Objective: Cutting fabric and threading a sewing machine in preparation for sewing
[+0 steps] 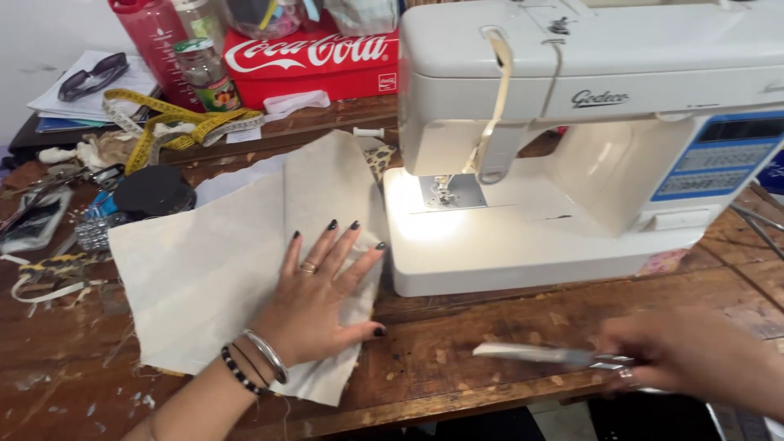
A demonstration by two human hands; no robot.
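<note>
Two hands are working at a scarred wooden worktop [490, 322]. Left hand [322, 298] is lying flat, fingers spread wide, pressing down on a piece of cream fabric [220, 261] that is sitting just left of the white sewing machine [572, 139], its right edge touching the machine's base. Ring and bracelets are showing on that hand and wrist. Right hand [694, 355], blurred, is closing around the handles of a pair of scissors [547, 354], blades pointing left over bare wood, apart from the fabric. Machine lamp is lighting the needle plate [447, 192]. Yellow measuring tape [175, 122] is lying coiled at the back, near a red box [314, 65], a red bottle [159, 41] and sunglasses [94, 75] resting on papers. Black round object [153, 190] is sitting by the fabric's left edge.
</note>
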